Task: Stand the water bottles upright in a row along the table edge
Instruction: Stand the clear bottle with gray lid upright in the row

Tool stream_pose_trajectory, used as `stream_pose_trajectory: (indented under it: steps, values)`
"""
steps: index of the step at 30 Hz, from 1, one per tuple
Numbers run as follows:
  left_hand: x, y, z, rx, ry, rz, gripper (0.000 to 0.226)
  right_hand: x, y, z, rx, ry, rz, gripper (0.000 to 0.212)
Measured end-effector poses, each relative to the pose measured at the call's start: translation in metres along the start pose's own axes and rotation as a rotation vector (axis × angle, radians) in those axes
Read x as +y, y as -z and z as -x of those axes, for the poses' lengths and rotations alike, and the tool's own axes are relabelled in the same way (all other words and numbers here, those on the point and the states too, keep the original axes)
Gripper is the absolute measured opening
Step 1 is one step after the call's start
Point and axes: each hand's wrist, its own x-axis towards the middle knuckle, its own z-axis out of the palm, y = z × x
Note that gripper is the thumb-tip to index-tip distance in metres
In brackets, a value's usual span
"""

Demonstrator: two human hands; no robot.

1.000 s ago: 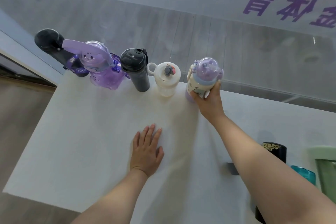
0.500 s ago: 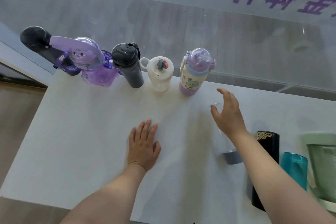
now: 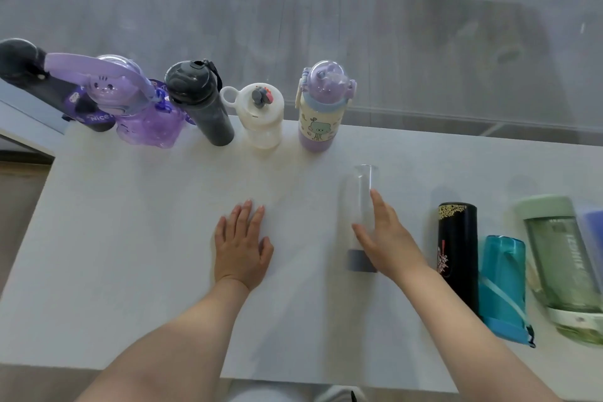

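Note:
Several bottles stand upright in a row along the table's far edge: a black bottle (image 3: pixel 23 65), a purple bunny bottle (image 3: pixel 140 114), a dark grey bottle (image 3: pixel 204 104), a white bottle (image 3: pixel 262 117) and a lilac-and-cream bottle (image 3: pixel 321 111). A clear bottle (image 3: pixel 362 186) with a grey cap lies on its side in front of them. My right hand (image 3: pixel 386 235) lies over its middle with straight fingers and the thumb spread. My left hand (image 3: pixel 243 243) rests flat on the white table (image 3: pixel 130 238).
To the right, lying on their sides, are a black bottle with gold pattern (image 3: pixel 456 248), a teal bottle (image 3: pixel 502 284) and a green bottle (image 3: pixel 561 261). A glass panel rises just behind the far edge. The table's left edge drops to the floor.
My right hand let go of the lilac-and-cream bottle, left it standing in the row, and came back and to the right onto the lying clear bottle. My left hand stayed flat.

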Motion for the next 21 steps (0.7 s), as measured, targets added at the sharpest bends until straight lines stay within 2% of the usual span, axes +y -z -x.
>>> stream_pose_trajectory:
  steps: [3, 5, 8, 10, 12, 16, 21]
  values:
    - [0.001, 0.0, 0.0, 0.008, -0.002, 0.009, 0.064, -0.005, -0.001, 0.007, 0.0, 0.033, 0.174, 0.064]
    - [0.001, 0.0, 0.0, 0.01, -0.002, 0.012, 0.064, -0.006, 0.003, 0.007, 0.062, 0.095, 0.355, 0.066]
    - [0.001, 0.0, 0.0, 0.015, -0.002, 0.012, 0.063, -0.005, 0.012, -0.003, 0.121, 0.329, 0.558, 0.081]
    - [0.001, 0.0, 0.0, 0.017, -0.004, 0.016, 0.063, -0.003, 0.016, -0.012, 0.073, 0.497, 0.682, 0.084]
    - [0.0, 0.0, 0.0, 0.017, -0.003, 0.017, 0.063, 0.0, 0.017, -0.019, 0.016, 0.583, 0.757, 0.082]
    - [0.0, -0.001, 0.0, 0.019, -0.002, 0.022, 0.062, 0.002, 0.018, -0.02, 0.02, 0.629, 0.779, 0.072]
    - [0.0, -0.001, 0.0, 0.015, 0.001, 0.009, 0.063, 0.005, 0.021, -0.012, 0.099, 0.598, 0.582, 0.066]
